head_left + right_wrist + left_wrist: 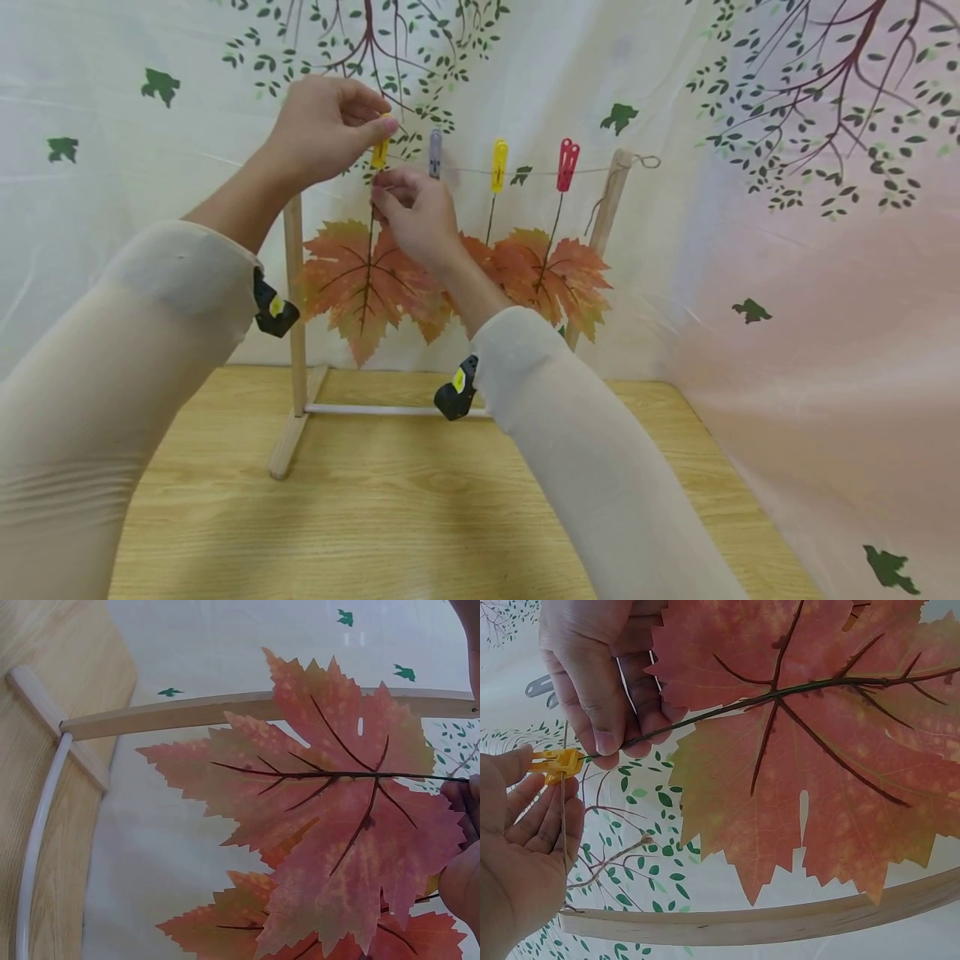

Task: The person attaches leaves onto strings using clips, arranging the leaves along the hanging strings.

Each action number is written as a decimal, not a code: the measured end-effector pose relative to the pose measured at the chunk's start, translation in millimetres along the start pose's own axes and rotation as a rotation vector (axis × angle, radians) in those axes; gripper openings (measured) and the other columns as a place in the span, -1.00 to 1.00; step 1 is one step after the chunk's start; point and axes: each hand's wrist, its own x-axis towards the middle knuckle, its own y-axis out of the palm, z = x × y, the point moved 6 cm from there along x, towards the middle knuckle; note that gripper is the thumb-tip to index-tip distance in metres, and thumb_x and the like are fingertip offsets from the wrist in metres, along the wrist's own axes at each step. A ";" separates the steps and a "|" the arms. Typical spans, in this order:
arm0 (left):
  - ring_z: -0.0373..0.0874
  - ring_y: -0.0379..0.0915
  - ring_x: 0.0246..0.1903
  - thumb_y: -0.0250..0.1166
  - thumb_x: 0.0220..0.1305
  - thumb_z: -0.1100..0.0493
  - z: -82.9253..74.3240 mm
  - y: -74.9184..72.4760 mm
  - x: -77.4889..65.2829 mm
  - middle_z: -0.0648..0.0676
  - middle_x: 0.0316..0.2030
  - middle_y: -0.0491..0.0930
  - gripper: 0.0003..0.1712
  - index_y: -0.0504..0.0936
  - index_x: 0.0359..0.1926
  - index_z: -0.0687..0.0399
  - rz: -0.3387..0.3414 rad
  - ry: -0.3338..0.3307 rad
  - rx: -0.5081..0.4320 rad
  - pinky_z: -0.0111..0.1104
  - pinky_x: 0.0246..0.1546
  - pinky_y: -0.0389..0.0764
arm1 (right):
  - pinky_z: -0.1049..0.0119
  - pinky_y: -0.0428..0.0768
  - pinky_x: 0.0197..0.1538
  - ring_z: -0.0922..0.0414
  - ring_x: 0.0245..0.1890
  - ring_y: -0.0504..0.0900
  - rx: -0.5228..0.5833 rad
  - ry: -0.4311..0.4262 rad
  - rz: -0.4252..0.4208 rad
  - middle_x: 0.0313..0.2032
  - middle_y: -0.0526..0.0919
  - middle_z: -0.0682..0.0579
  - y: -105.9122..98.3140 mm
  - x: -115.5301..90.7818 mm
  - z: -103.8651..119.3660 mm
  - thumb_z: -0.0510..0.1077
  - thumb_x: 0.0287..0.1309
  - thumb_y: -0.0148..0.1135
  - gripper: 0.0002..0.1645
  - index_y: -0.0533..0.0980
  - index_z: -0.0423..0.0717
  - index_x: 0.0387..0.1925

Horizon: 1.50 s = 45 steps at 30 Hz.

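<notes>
My left hand (pixel 322 129) pinches a yellow clothespin (pixel 380 155) on the string at the left end of a wooden frame. Just below it, the right hand (pixel 423 217) pinches the thin dark stem (pixel 705 716) of an orange-red maple leaf (pixel 360 283). In the left wrist view, the stem's top end meets the tip of the clothespin (pixel 559 763); whether the jaws grip it is hard to tell. The leaf (pixel 345 802) hangs point down and overlaps another leaf (pixel 225 919) behind it.
Along the string (pixel 465 171) are a grey clothespin (pixel 435 154), a yellow one (pixel 498 167) and a red one (pixel 567 165), with more leaves (pixel 570 279) hanging. Wooden posts (pixel 296 308) and a white lower bar (pixel 375 409) stand on the wooden table (pixel 360 517). Behind hangs a leaf-printed sheet (pixel 750 250).
</notes>
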 end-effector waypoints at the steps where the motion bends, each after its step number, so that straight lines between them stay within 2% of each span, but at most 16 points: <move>1: 0.00 0.58 0.11 0.16 0.51 -0.17 -0.3 0.1 0.0 0.15 0.14 0.65 -0.41 0.58 0.29 0.15 -0.001 0.005 0.001 -0.18 0.10 0.57 | 0.33 0.67 -0.19 0.10 -0.28 0.69 0.000 -0.002 0.001 -0.21 0.73 -0.17 -0.1 -0.4 0.2 -0.19 0.46 0.20 -0.73 0.63 -0.31 0.01; 11: 0.01 0.57 0.11 0.15 0.52 -0.15 -0.5 0.5 0.5 0.17 0.13 0.64 -0.42 0.57 0.28 0.19 0.001 0.009 -0.002 -0.17 0.15 0.57 | 0.35 0.66 -0.20 0.10 -0.27 0.70 -0.015 -0.004 0.005 -0.19 0.73 -0.21 -1.4 -3.0 -1.2 -0.20 0.48 0.18 -0.74 0.62 -0.31 0.02; 21: -0.01 0.56 0.12 0.12 0.53 -0.17 2.2 -0.3 1.3 0.15 0.13 0.63 -0.40 0.55 0.31 0.15 0.013 0.000 0.010 -0.17 0.12 0.55 | 0.34 0.67 -0.22 0.10 -0.29 0.71 -0.029 -0.021 0.011 -0.29 0.74 -0.09 -1.9 -3.3 -5.1 -0.22 0.47 0.18 -0.77 0.64 -0.29 -0.01; 29: 0.00 0.53 0.15 0.10 0.53 -0.20 1.0 -3.5 2.1 0.14 0.17 0.63 -0.38 0.55 0.34 0.13 0.067 -0.025 0.018 -0.12 0.15 0.53 | 0.35 0.68 -0.18 0.09 -0.27 0.72 -0.043 -0.020 0.013 -0.17 0.74 -0.23 -1.9 -2.7 -6.6 -0.23 0.47 0.18 -0.74 0.62 -0.33 0.03; 36: -0.03 0.52 0.02 0.07 0.56 -0.18 1.2 -3.2 2.5 0.15 0.09 0.66 -0.41 0.60 0.29 0.14 0.100 0.004 0.048 -0.28 -0.07 0.48 | 0.35 0.68 -0.18 0.09 -0.27 0.72 -0.046 -0.021 0.016 -0.17 0.74 -0.23 -2.4 -2.7 -8.3 -0.23 0.47 0.19 -0.75 0.63 -0.33 0.01; 42: 0.05 0.53 0.10 0.01 0.62 -0.03 1.9 -2.9 2.6 0.17 0.12 0.61 -0.49 0.53 0.32 0.21 0.135 0.014 0.037 -0.18 0.10 0.54 | 0.36 0.68 -0.17 0.10 -0.26 0.70 -0.040 -0.010 0.026 -0.14 0.72 -0.25 -2.5 -3.4 -8.5 -0.23 0.48 0.18 -0.74 0.61 -0.34 0.02; 45: 0.05 0.52 0.10 0.00 0.63 -0.01 2.0 -3.1 2.8 0.17 0.12 0.59 -0.50 0.52 0.32 0.22 0.137 0.001 0.030 -0.18 0.11 0.54 | 0.36 0.68 -0.16 0.10 -0.25 0.69 -0.040 -0.009 0.028 -0.12 0.71 -0.25 -2.6 -3.8 -7.9 -0.23 0.48 0.17 -0.74 0.61 -0.35 0.03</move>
